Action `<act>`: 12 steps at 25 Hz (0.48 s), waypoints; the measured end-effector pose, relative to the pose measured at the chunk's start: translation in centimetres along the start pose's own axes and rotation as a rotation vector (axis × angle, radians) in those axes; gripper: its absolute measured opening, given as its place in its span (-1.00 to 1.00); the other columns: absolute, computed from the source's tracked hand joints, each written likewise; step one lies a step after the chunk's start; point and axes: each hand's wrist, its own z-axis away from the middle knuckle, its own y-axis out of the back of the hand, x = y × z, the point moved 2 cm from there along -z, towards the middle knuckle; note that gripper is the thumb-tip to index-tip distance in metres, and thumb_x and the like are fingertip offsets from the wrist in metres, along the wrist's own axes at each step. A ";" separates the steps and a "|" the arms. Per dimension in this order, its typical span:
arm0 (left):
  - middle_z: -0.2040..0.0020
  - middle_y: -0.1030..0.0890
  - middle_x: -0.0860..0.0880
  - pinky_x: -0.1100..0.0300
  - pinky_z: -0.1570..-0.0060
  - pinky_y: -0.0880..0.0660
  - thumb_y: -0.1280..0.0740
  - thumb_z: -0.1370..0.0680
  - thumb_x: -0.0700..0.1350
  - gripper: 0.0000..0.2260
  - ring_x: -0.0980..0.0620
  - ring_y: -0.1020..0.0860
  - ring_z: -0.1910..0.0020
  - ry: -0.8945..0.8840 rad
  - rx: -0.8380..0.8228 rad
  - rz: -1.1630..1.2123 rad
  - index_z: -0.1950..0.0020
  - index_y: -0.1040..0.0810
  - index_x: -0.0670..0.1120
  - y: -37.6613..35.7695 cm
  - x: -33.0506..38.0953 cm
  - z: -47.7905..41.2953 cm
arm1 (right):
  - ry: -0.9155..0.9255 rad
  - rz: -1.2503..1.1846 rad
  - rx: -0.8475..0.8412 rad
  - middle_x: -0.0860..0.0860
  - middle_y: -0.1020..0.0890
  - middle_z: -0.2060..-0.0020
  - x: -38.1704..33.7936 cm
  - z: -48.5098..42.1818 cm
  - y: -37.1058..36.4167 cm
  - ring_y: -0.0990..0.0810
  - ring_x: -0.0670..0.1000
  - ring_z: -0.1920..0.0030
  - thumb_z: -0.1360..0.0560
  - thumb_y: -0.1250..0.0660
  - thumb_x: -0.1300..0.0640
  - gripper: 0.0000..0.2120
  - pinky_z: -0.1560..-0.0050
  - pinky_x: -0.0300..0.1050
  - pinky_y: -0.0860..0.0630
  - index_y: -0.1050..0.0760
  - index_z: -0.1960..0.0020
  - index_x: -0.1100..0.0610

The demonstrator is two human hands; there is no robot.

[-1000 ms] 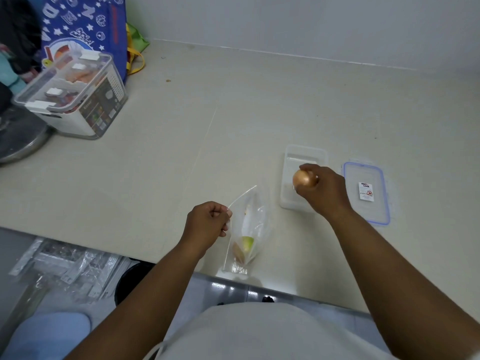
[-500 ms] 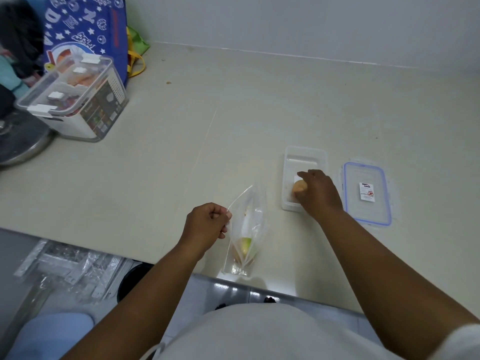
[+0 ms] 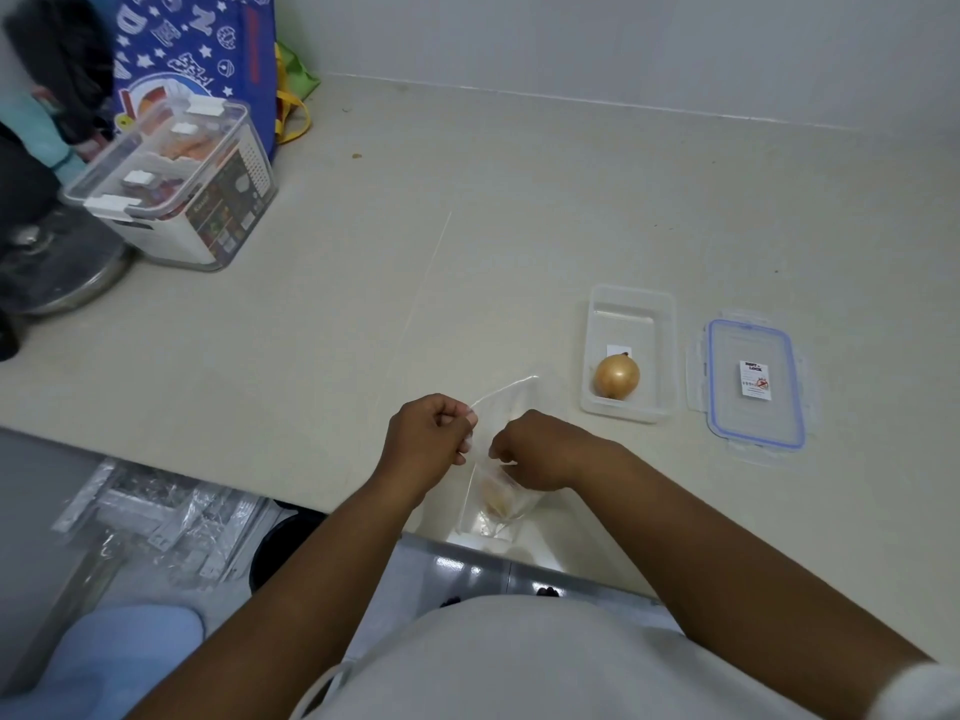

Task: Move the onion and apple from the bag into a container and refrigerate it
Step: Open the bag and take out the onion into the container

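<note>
A golden onion (image 3: pixel 616 375) lies in the near end of an open clear container (image 3: pixel 632 294) on the pale counter. Its blue-rimmed lid (image 3: pixel 754 407) lies flat just to the right. Near the counter's front edge stands a clear plastic bag (image 3: pixel 511 394). My left hand (image 3: pixel 428 439) pinches the bag's left rim. My right hand (image 3: pixel 550 449) is curled at the bag's mouth with its fingertips inside, hidden. A pale yellowish shape, probably the apple (image 3: pixel 497 498), shows blurred through the plastic below my right hand.
A large clear latched storage box (image 3: pixel 182 200) stands at the back left in front of a blue printed bag (image 3: pixel 192 49). A metal dish (image 3: pixel 62 272) sits at the left edge. Plastic packaging (image 3: pixel 156 517) lies on the floor below the counter edge.
My right hand set the onion down in the container, let it go and came back left to the bag's mouth. My left hand kept its pinch on the bag.
</note>
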 end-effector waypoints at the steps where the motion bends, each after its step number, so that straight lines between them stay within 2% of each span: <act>1: 0.40 -0.64 -0.02 0.26 0.40 -0.53 -0.39 -0.48 -0.17 -0.94 0.12 -0.59 0.43 -0.003 0.005 0.000 0.19 -0.62 -0.07 0.1 0.0 0.1 | -0.007 0.018 -0.044 -0.01 -0.61 -0.06 0.1 -0.1 -0.1 -0.58 0.09 -0.09 -0.50 -0.33 0.13 -0.68 -0.11 -0.01 -0.54 -0.52 -0.25 0.05; 3: 0.42 -0.63 0.00 0.27 0.40 -0.53 -0.40 -0.48 -0.17 -0.94 0.12 -0.59 0.43 -0.008 0.004 0.007 0.19 -0.62 -0.07 0.1 -0.1 0.2 | 0.002 0.094 -0.110 -0.08 -0.53 0.18 0.2 -0.2 -0.6 -0.56 0.09 0.08 -0.46 -0.35 0.20 -0.81 0.07 -0.04 -0.54 -0.52 -0.04 0.00; 4: 0.43 -0.63 0.01 0.26 0.40 -0.53 -0.40 -0.48 -0.17 -0.94 0.11 -0.59 0.42 -0.008 -0.003 0.010 0.20 -0.62 -0.07 0.0 -0.1 0.3 | 0.003 0.123 -0.119 -0.09 -0.46 0.27 0.3 -0.2 -0.8 -0.54 0.09 0.15 -0.45 -0.35 0.22 -0.83 0.16 -0.05 -0.50 -0.45 0.08 -0.03; 6: 0.43 -0.63 0.01 0.24 0.40 -0.54 -0.40 -0.48 -0.18 -0.94 0.10 -0.59 0.42 -0.005 -0.012 0.012 0.20 -0.62 -0.07 -0.2 -0.1 0.4 | -0.004 0.087 -0.103 -0.08 -0.40 0.32 0.4 -0.2 -1.3 -0.50 0.07 0.20 -0.46 -0.32 0.24 -0.75 0.23 -0.09 -0.41 -0.33 0.24 -0.04; 7: 0.43 -0.62 0.01 0.23 0.39 -0.55 -0.40 -0.48 -0.18 -0.94 0.10 -0.59 0.42 -0.002 -0.014 0.014 0.20 -0.62 -0.07 -0.3 -0.2 0.5 | 0.008 0.072 -0.084 -0.07 -0.43 0.30 0.4 -0.1 -1.3 -0.49 0.07 0.20 -0.46 -0.32 0.25 -0.74 0.23 -0.09 -0.38 -0.34 0.27 -0.05; 8: 0.43 -0.62 0.01 0.22 0.39 -0.55 -0.40 -0.48 -0.18 -0.94 0.09 -0.59 0.42 0.001 -0.015 0.014 0.20 -0.62 -0.07 -0.4 -0.2 0.5 | 0.016 0.073 -0.065 -0.02 -0.50 0.24 0.3 0.2 -1.2 -0.48 0.07 0.18 -0.46 -0.32 0.26 -0.78 0.21 -0.09 -0.38 -0.41 0.23 -0.04; 9: 0.42 -0.62 0.00 0.21 0.39 -0.55 -0.40 -0.48 -0.18 -0.94 0.09 -0.59 0.42 0.004 -0.015 0.014 0.20 -0.62 -0.07 -0.4 -0.2 0.5 | 0.028 0.064 -0.029 0.03 -0.56 0.13 0.3 0.4 -1.0 -0.50 0.07 0.14 -0.45 -0.33 0.25 -0.84 0.17 -0.08 -0.42 -0.50 0.09 0.00; 11: 0.41 -0.62 -0.01 0.21 0.39 -0.54 -0.40 -0.48 -0.18 -0.94 0.09 -0.59 0.43 0.009 -0.010 0.020 0.20 -0.62 -0.08 -0.4 -0.3 0.4 | 0.018 0.028 0.087 0.07 -0.57 -0.06 0.9 1.0 -0.4 -0.54 0.09 0.01 -0.42 -0.39 0.14 -0.66 0.01 -0.02 -0.50 -0.50 -0.18 0.03; 12: 0.41 -0.62 -0.01 0.22 0.40 -0.53 -0.40 -0.48 -0.18 -0.94 0.09 -0.58 0.43 0.011 -0.005 0.025 0.20 -0.62 -0.08 -0.4 -0.3 0.3 | 0.017 -0.005 0.178 0.06 -0.56 -0.08 1.2 1.7 0.2 -0.54 0.08 -0.03 -0.37 -0.43 0.06 -0.57 -0.03 -0.01 -0.51 -0.48 -0.22 0.02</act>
